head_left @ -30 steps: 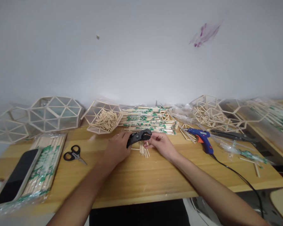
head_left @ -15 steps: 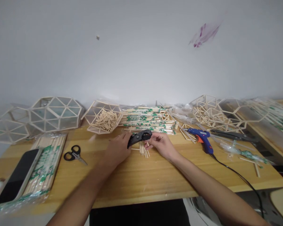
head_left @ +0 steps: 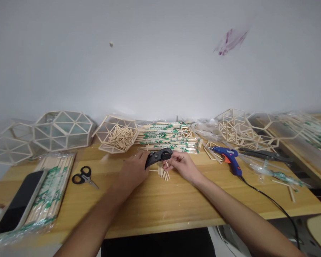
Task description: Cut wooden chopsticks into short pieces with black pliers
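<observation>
My left hand (head_left: 135,169) is wrapped round the handles of a black hand cutter (head_left: 158,156) with a curved, hooked jaw pointing right. Close to that jaw, my right hand (head_left: 182,166) pinches a thin wooden stick (head_left: 167,164) between thumb and fingers. Much of the stick is hidden by the fingers and the tool. Below the jaw, several short cut sticks (head_left: 164,174) lie fanned on the wooden table (head_left: 155,203).
Behind the hands lie bagged chopsticks (head_left: 168,136) and a stick-frame bowl (head_left: 100,134) full of short pieces (head_left: 121,138). Scissors (head_left: 85,176), a phone (head_left: 20,201) and another chopstick pack (head_left: 49,189) are left. A blue glue gun (head_left: 230,157) with a cord lies right, near lattice frames (head_left: 235,125).
Almost nothing differs. Both hands keep their hold on the cutter and the stick, and the view has shifted very slightly.
</observation>
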`<state>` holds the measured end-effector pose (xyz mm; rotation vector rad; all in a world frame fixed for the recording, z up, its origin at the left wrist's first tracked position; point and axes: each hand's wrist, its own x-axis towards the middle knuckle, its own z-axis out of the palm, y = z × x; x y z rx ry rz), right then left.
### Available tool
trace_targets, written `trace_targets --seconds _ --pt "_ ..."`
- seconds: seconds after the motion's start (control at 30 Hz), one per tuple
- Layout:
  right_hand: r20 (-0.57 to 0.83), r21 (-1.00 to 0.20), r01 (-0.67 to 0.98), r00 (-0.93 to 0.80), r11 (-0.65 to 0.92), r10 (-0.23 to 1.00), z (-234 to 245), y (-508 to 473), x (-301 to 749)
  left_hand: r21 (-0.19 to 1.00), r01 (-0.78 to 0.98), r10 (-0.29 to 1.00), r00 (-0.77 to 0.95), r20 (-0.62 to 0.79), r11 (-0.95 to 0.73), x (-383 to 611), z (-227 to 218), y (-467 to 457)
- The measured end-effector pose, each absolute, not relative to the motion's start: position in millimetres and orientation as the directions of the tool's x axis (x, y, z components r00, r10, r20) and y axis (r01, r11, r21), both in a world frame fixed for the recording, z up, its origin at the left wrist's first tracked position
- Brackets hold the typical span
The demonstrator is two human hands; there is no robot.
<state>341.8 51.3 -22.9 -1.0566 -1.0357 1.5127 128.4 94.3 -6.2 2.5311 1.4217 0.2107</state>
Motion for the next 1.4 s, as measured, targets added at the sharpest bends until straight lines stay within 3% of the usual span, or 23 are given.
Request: trace_targets --seconds 0.47,0.7,1.4 --pt "-0.065 -0.977 -0.190 -0.166 -0.097 0.984 -22.1 52.0 340.7 0.274 0.811 0.847 0.530 0.028 -0.517 127.2 -6.0 94.4" --pt "-0.063 -0.981 -0.170 -0.162 -0.091 0.985 -23.1 52.1 341.3 0.251 0.829 0.851 0.523 -0.036 -0.499 128.4 -2.6 92.6" --pt "-0.072 -0.981 -0.167 -0.173 -0.101 0.982 -23.3 51.4 340.3 0.254 0.810 0.843 0.536 0.044 -0.528 127.5 -6.0 94.2"
